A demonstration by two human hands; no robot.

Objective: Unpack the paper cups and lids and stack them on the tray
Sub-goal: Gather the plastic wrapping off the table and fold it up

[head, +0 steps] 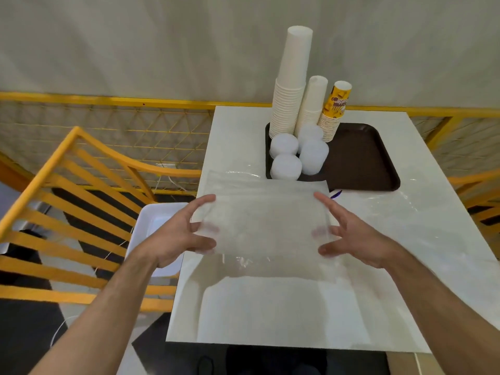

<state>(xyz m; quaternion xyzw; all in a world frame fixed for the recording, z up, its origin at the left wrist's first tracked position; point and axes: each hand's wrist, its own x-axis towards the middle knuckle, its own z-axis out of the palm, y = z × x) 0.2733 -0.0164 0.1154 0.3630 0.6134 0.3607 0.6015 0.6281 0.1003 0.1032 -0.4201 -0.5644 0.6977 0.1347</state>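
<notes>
Our fingers (pixel 201 201) are spread and lightly curled, and both hands pinch the side edges of an empty clear plastic bag (pixel 263 226) held flat above the tabletop (pixel 378 239): the left hand (pixel 178 234) takes the left edge, the right hand (pixel 351 234) the right edge, thumbs low and fingertips partly behind the film.

From the head camera, the task's things already stand on the dark brown tray (pixel 362 158) at the far side of the tabletop. A tall stack of white paper cups (pixel 290 85) rises at the tray's far left corner, a shorter white stack (pixel 311 104) just beside it, and a stack of yellow printed cups (pixel 335 112) next to that. Four stacks of white lids (pixel 285 166) crowd the tray's left half in front of the cups.

We judge the bag to be nearly weightless, limp and slippery, so it is best gripped by its edges as now. The cup stacks are light and top-heavy, and the tall one could tip with a nudge. The lids look thin and easy to dislodge.

The tray's right half is bare. The bag's far edge hangs near the closest lids. A white chair seat (pixel 151 226) sits just off the left edge, with yellow railing (pixel 67 163) beyond it.
</notes>
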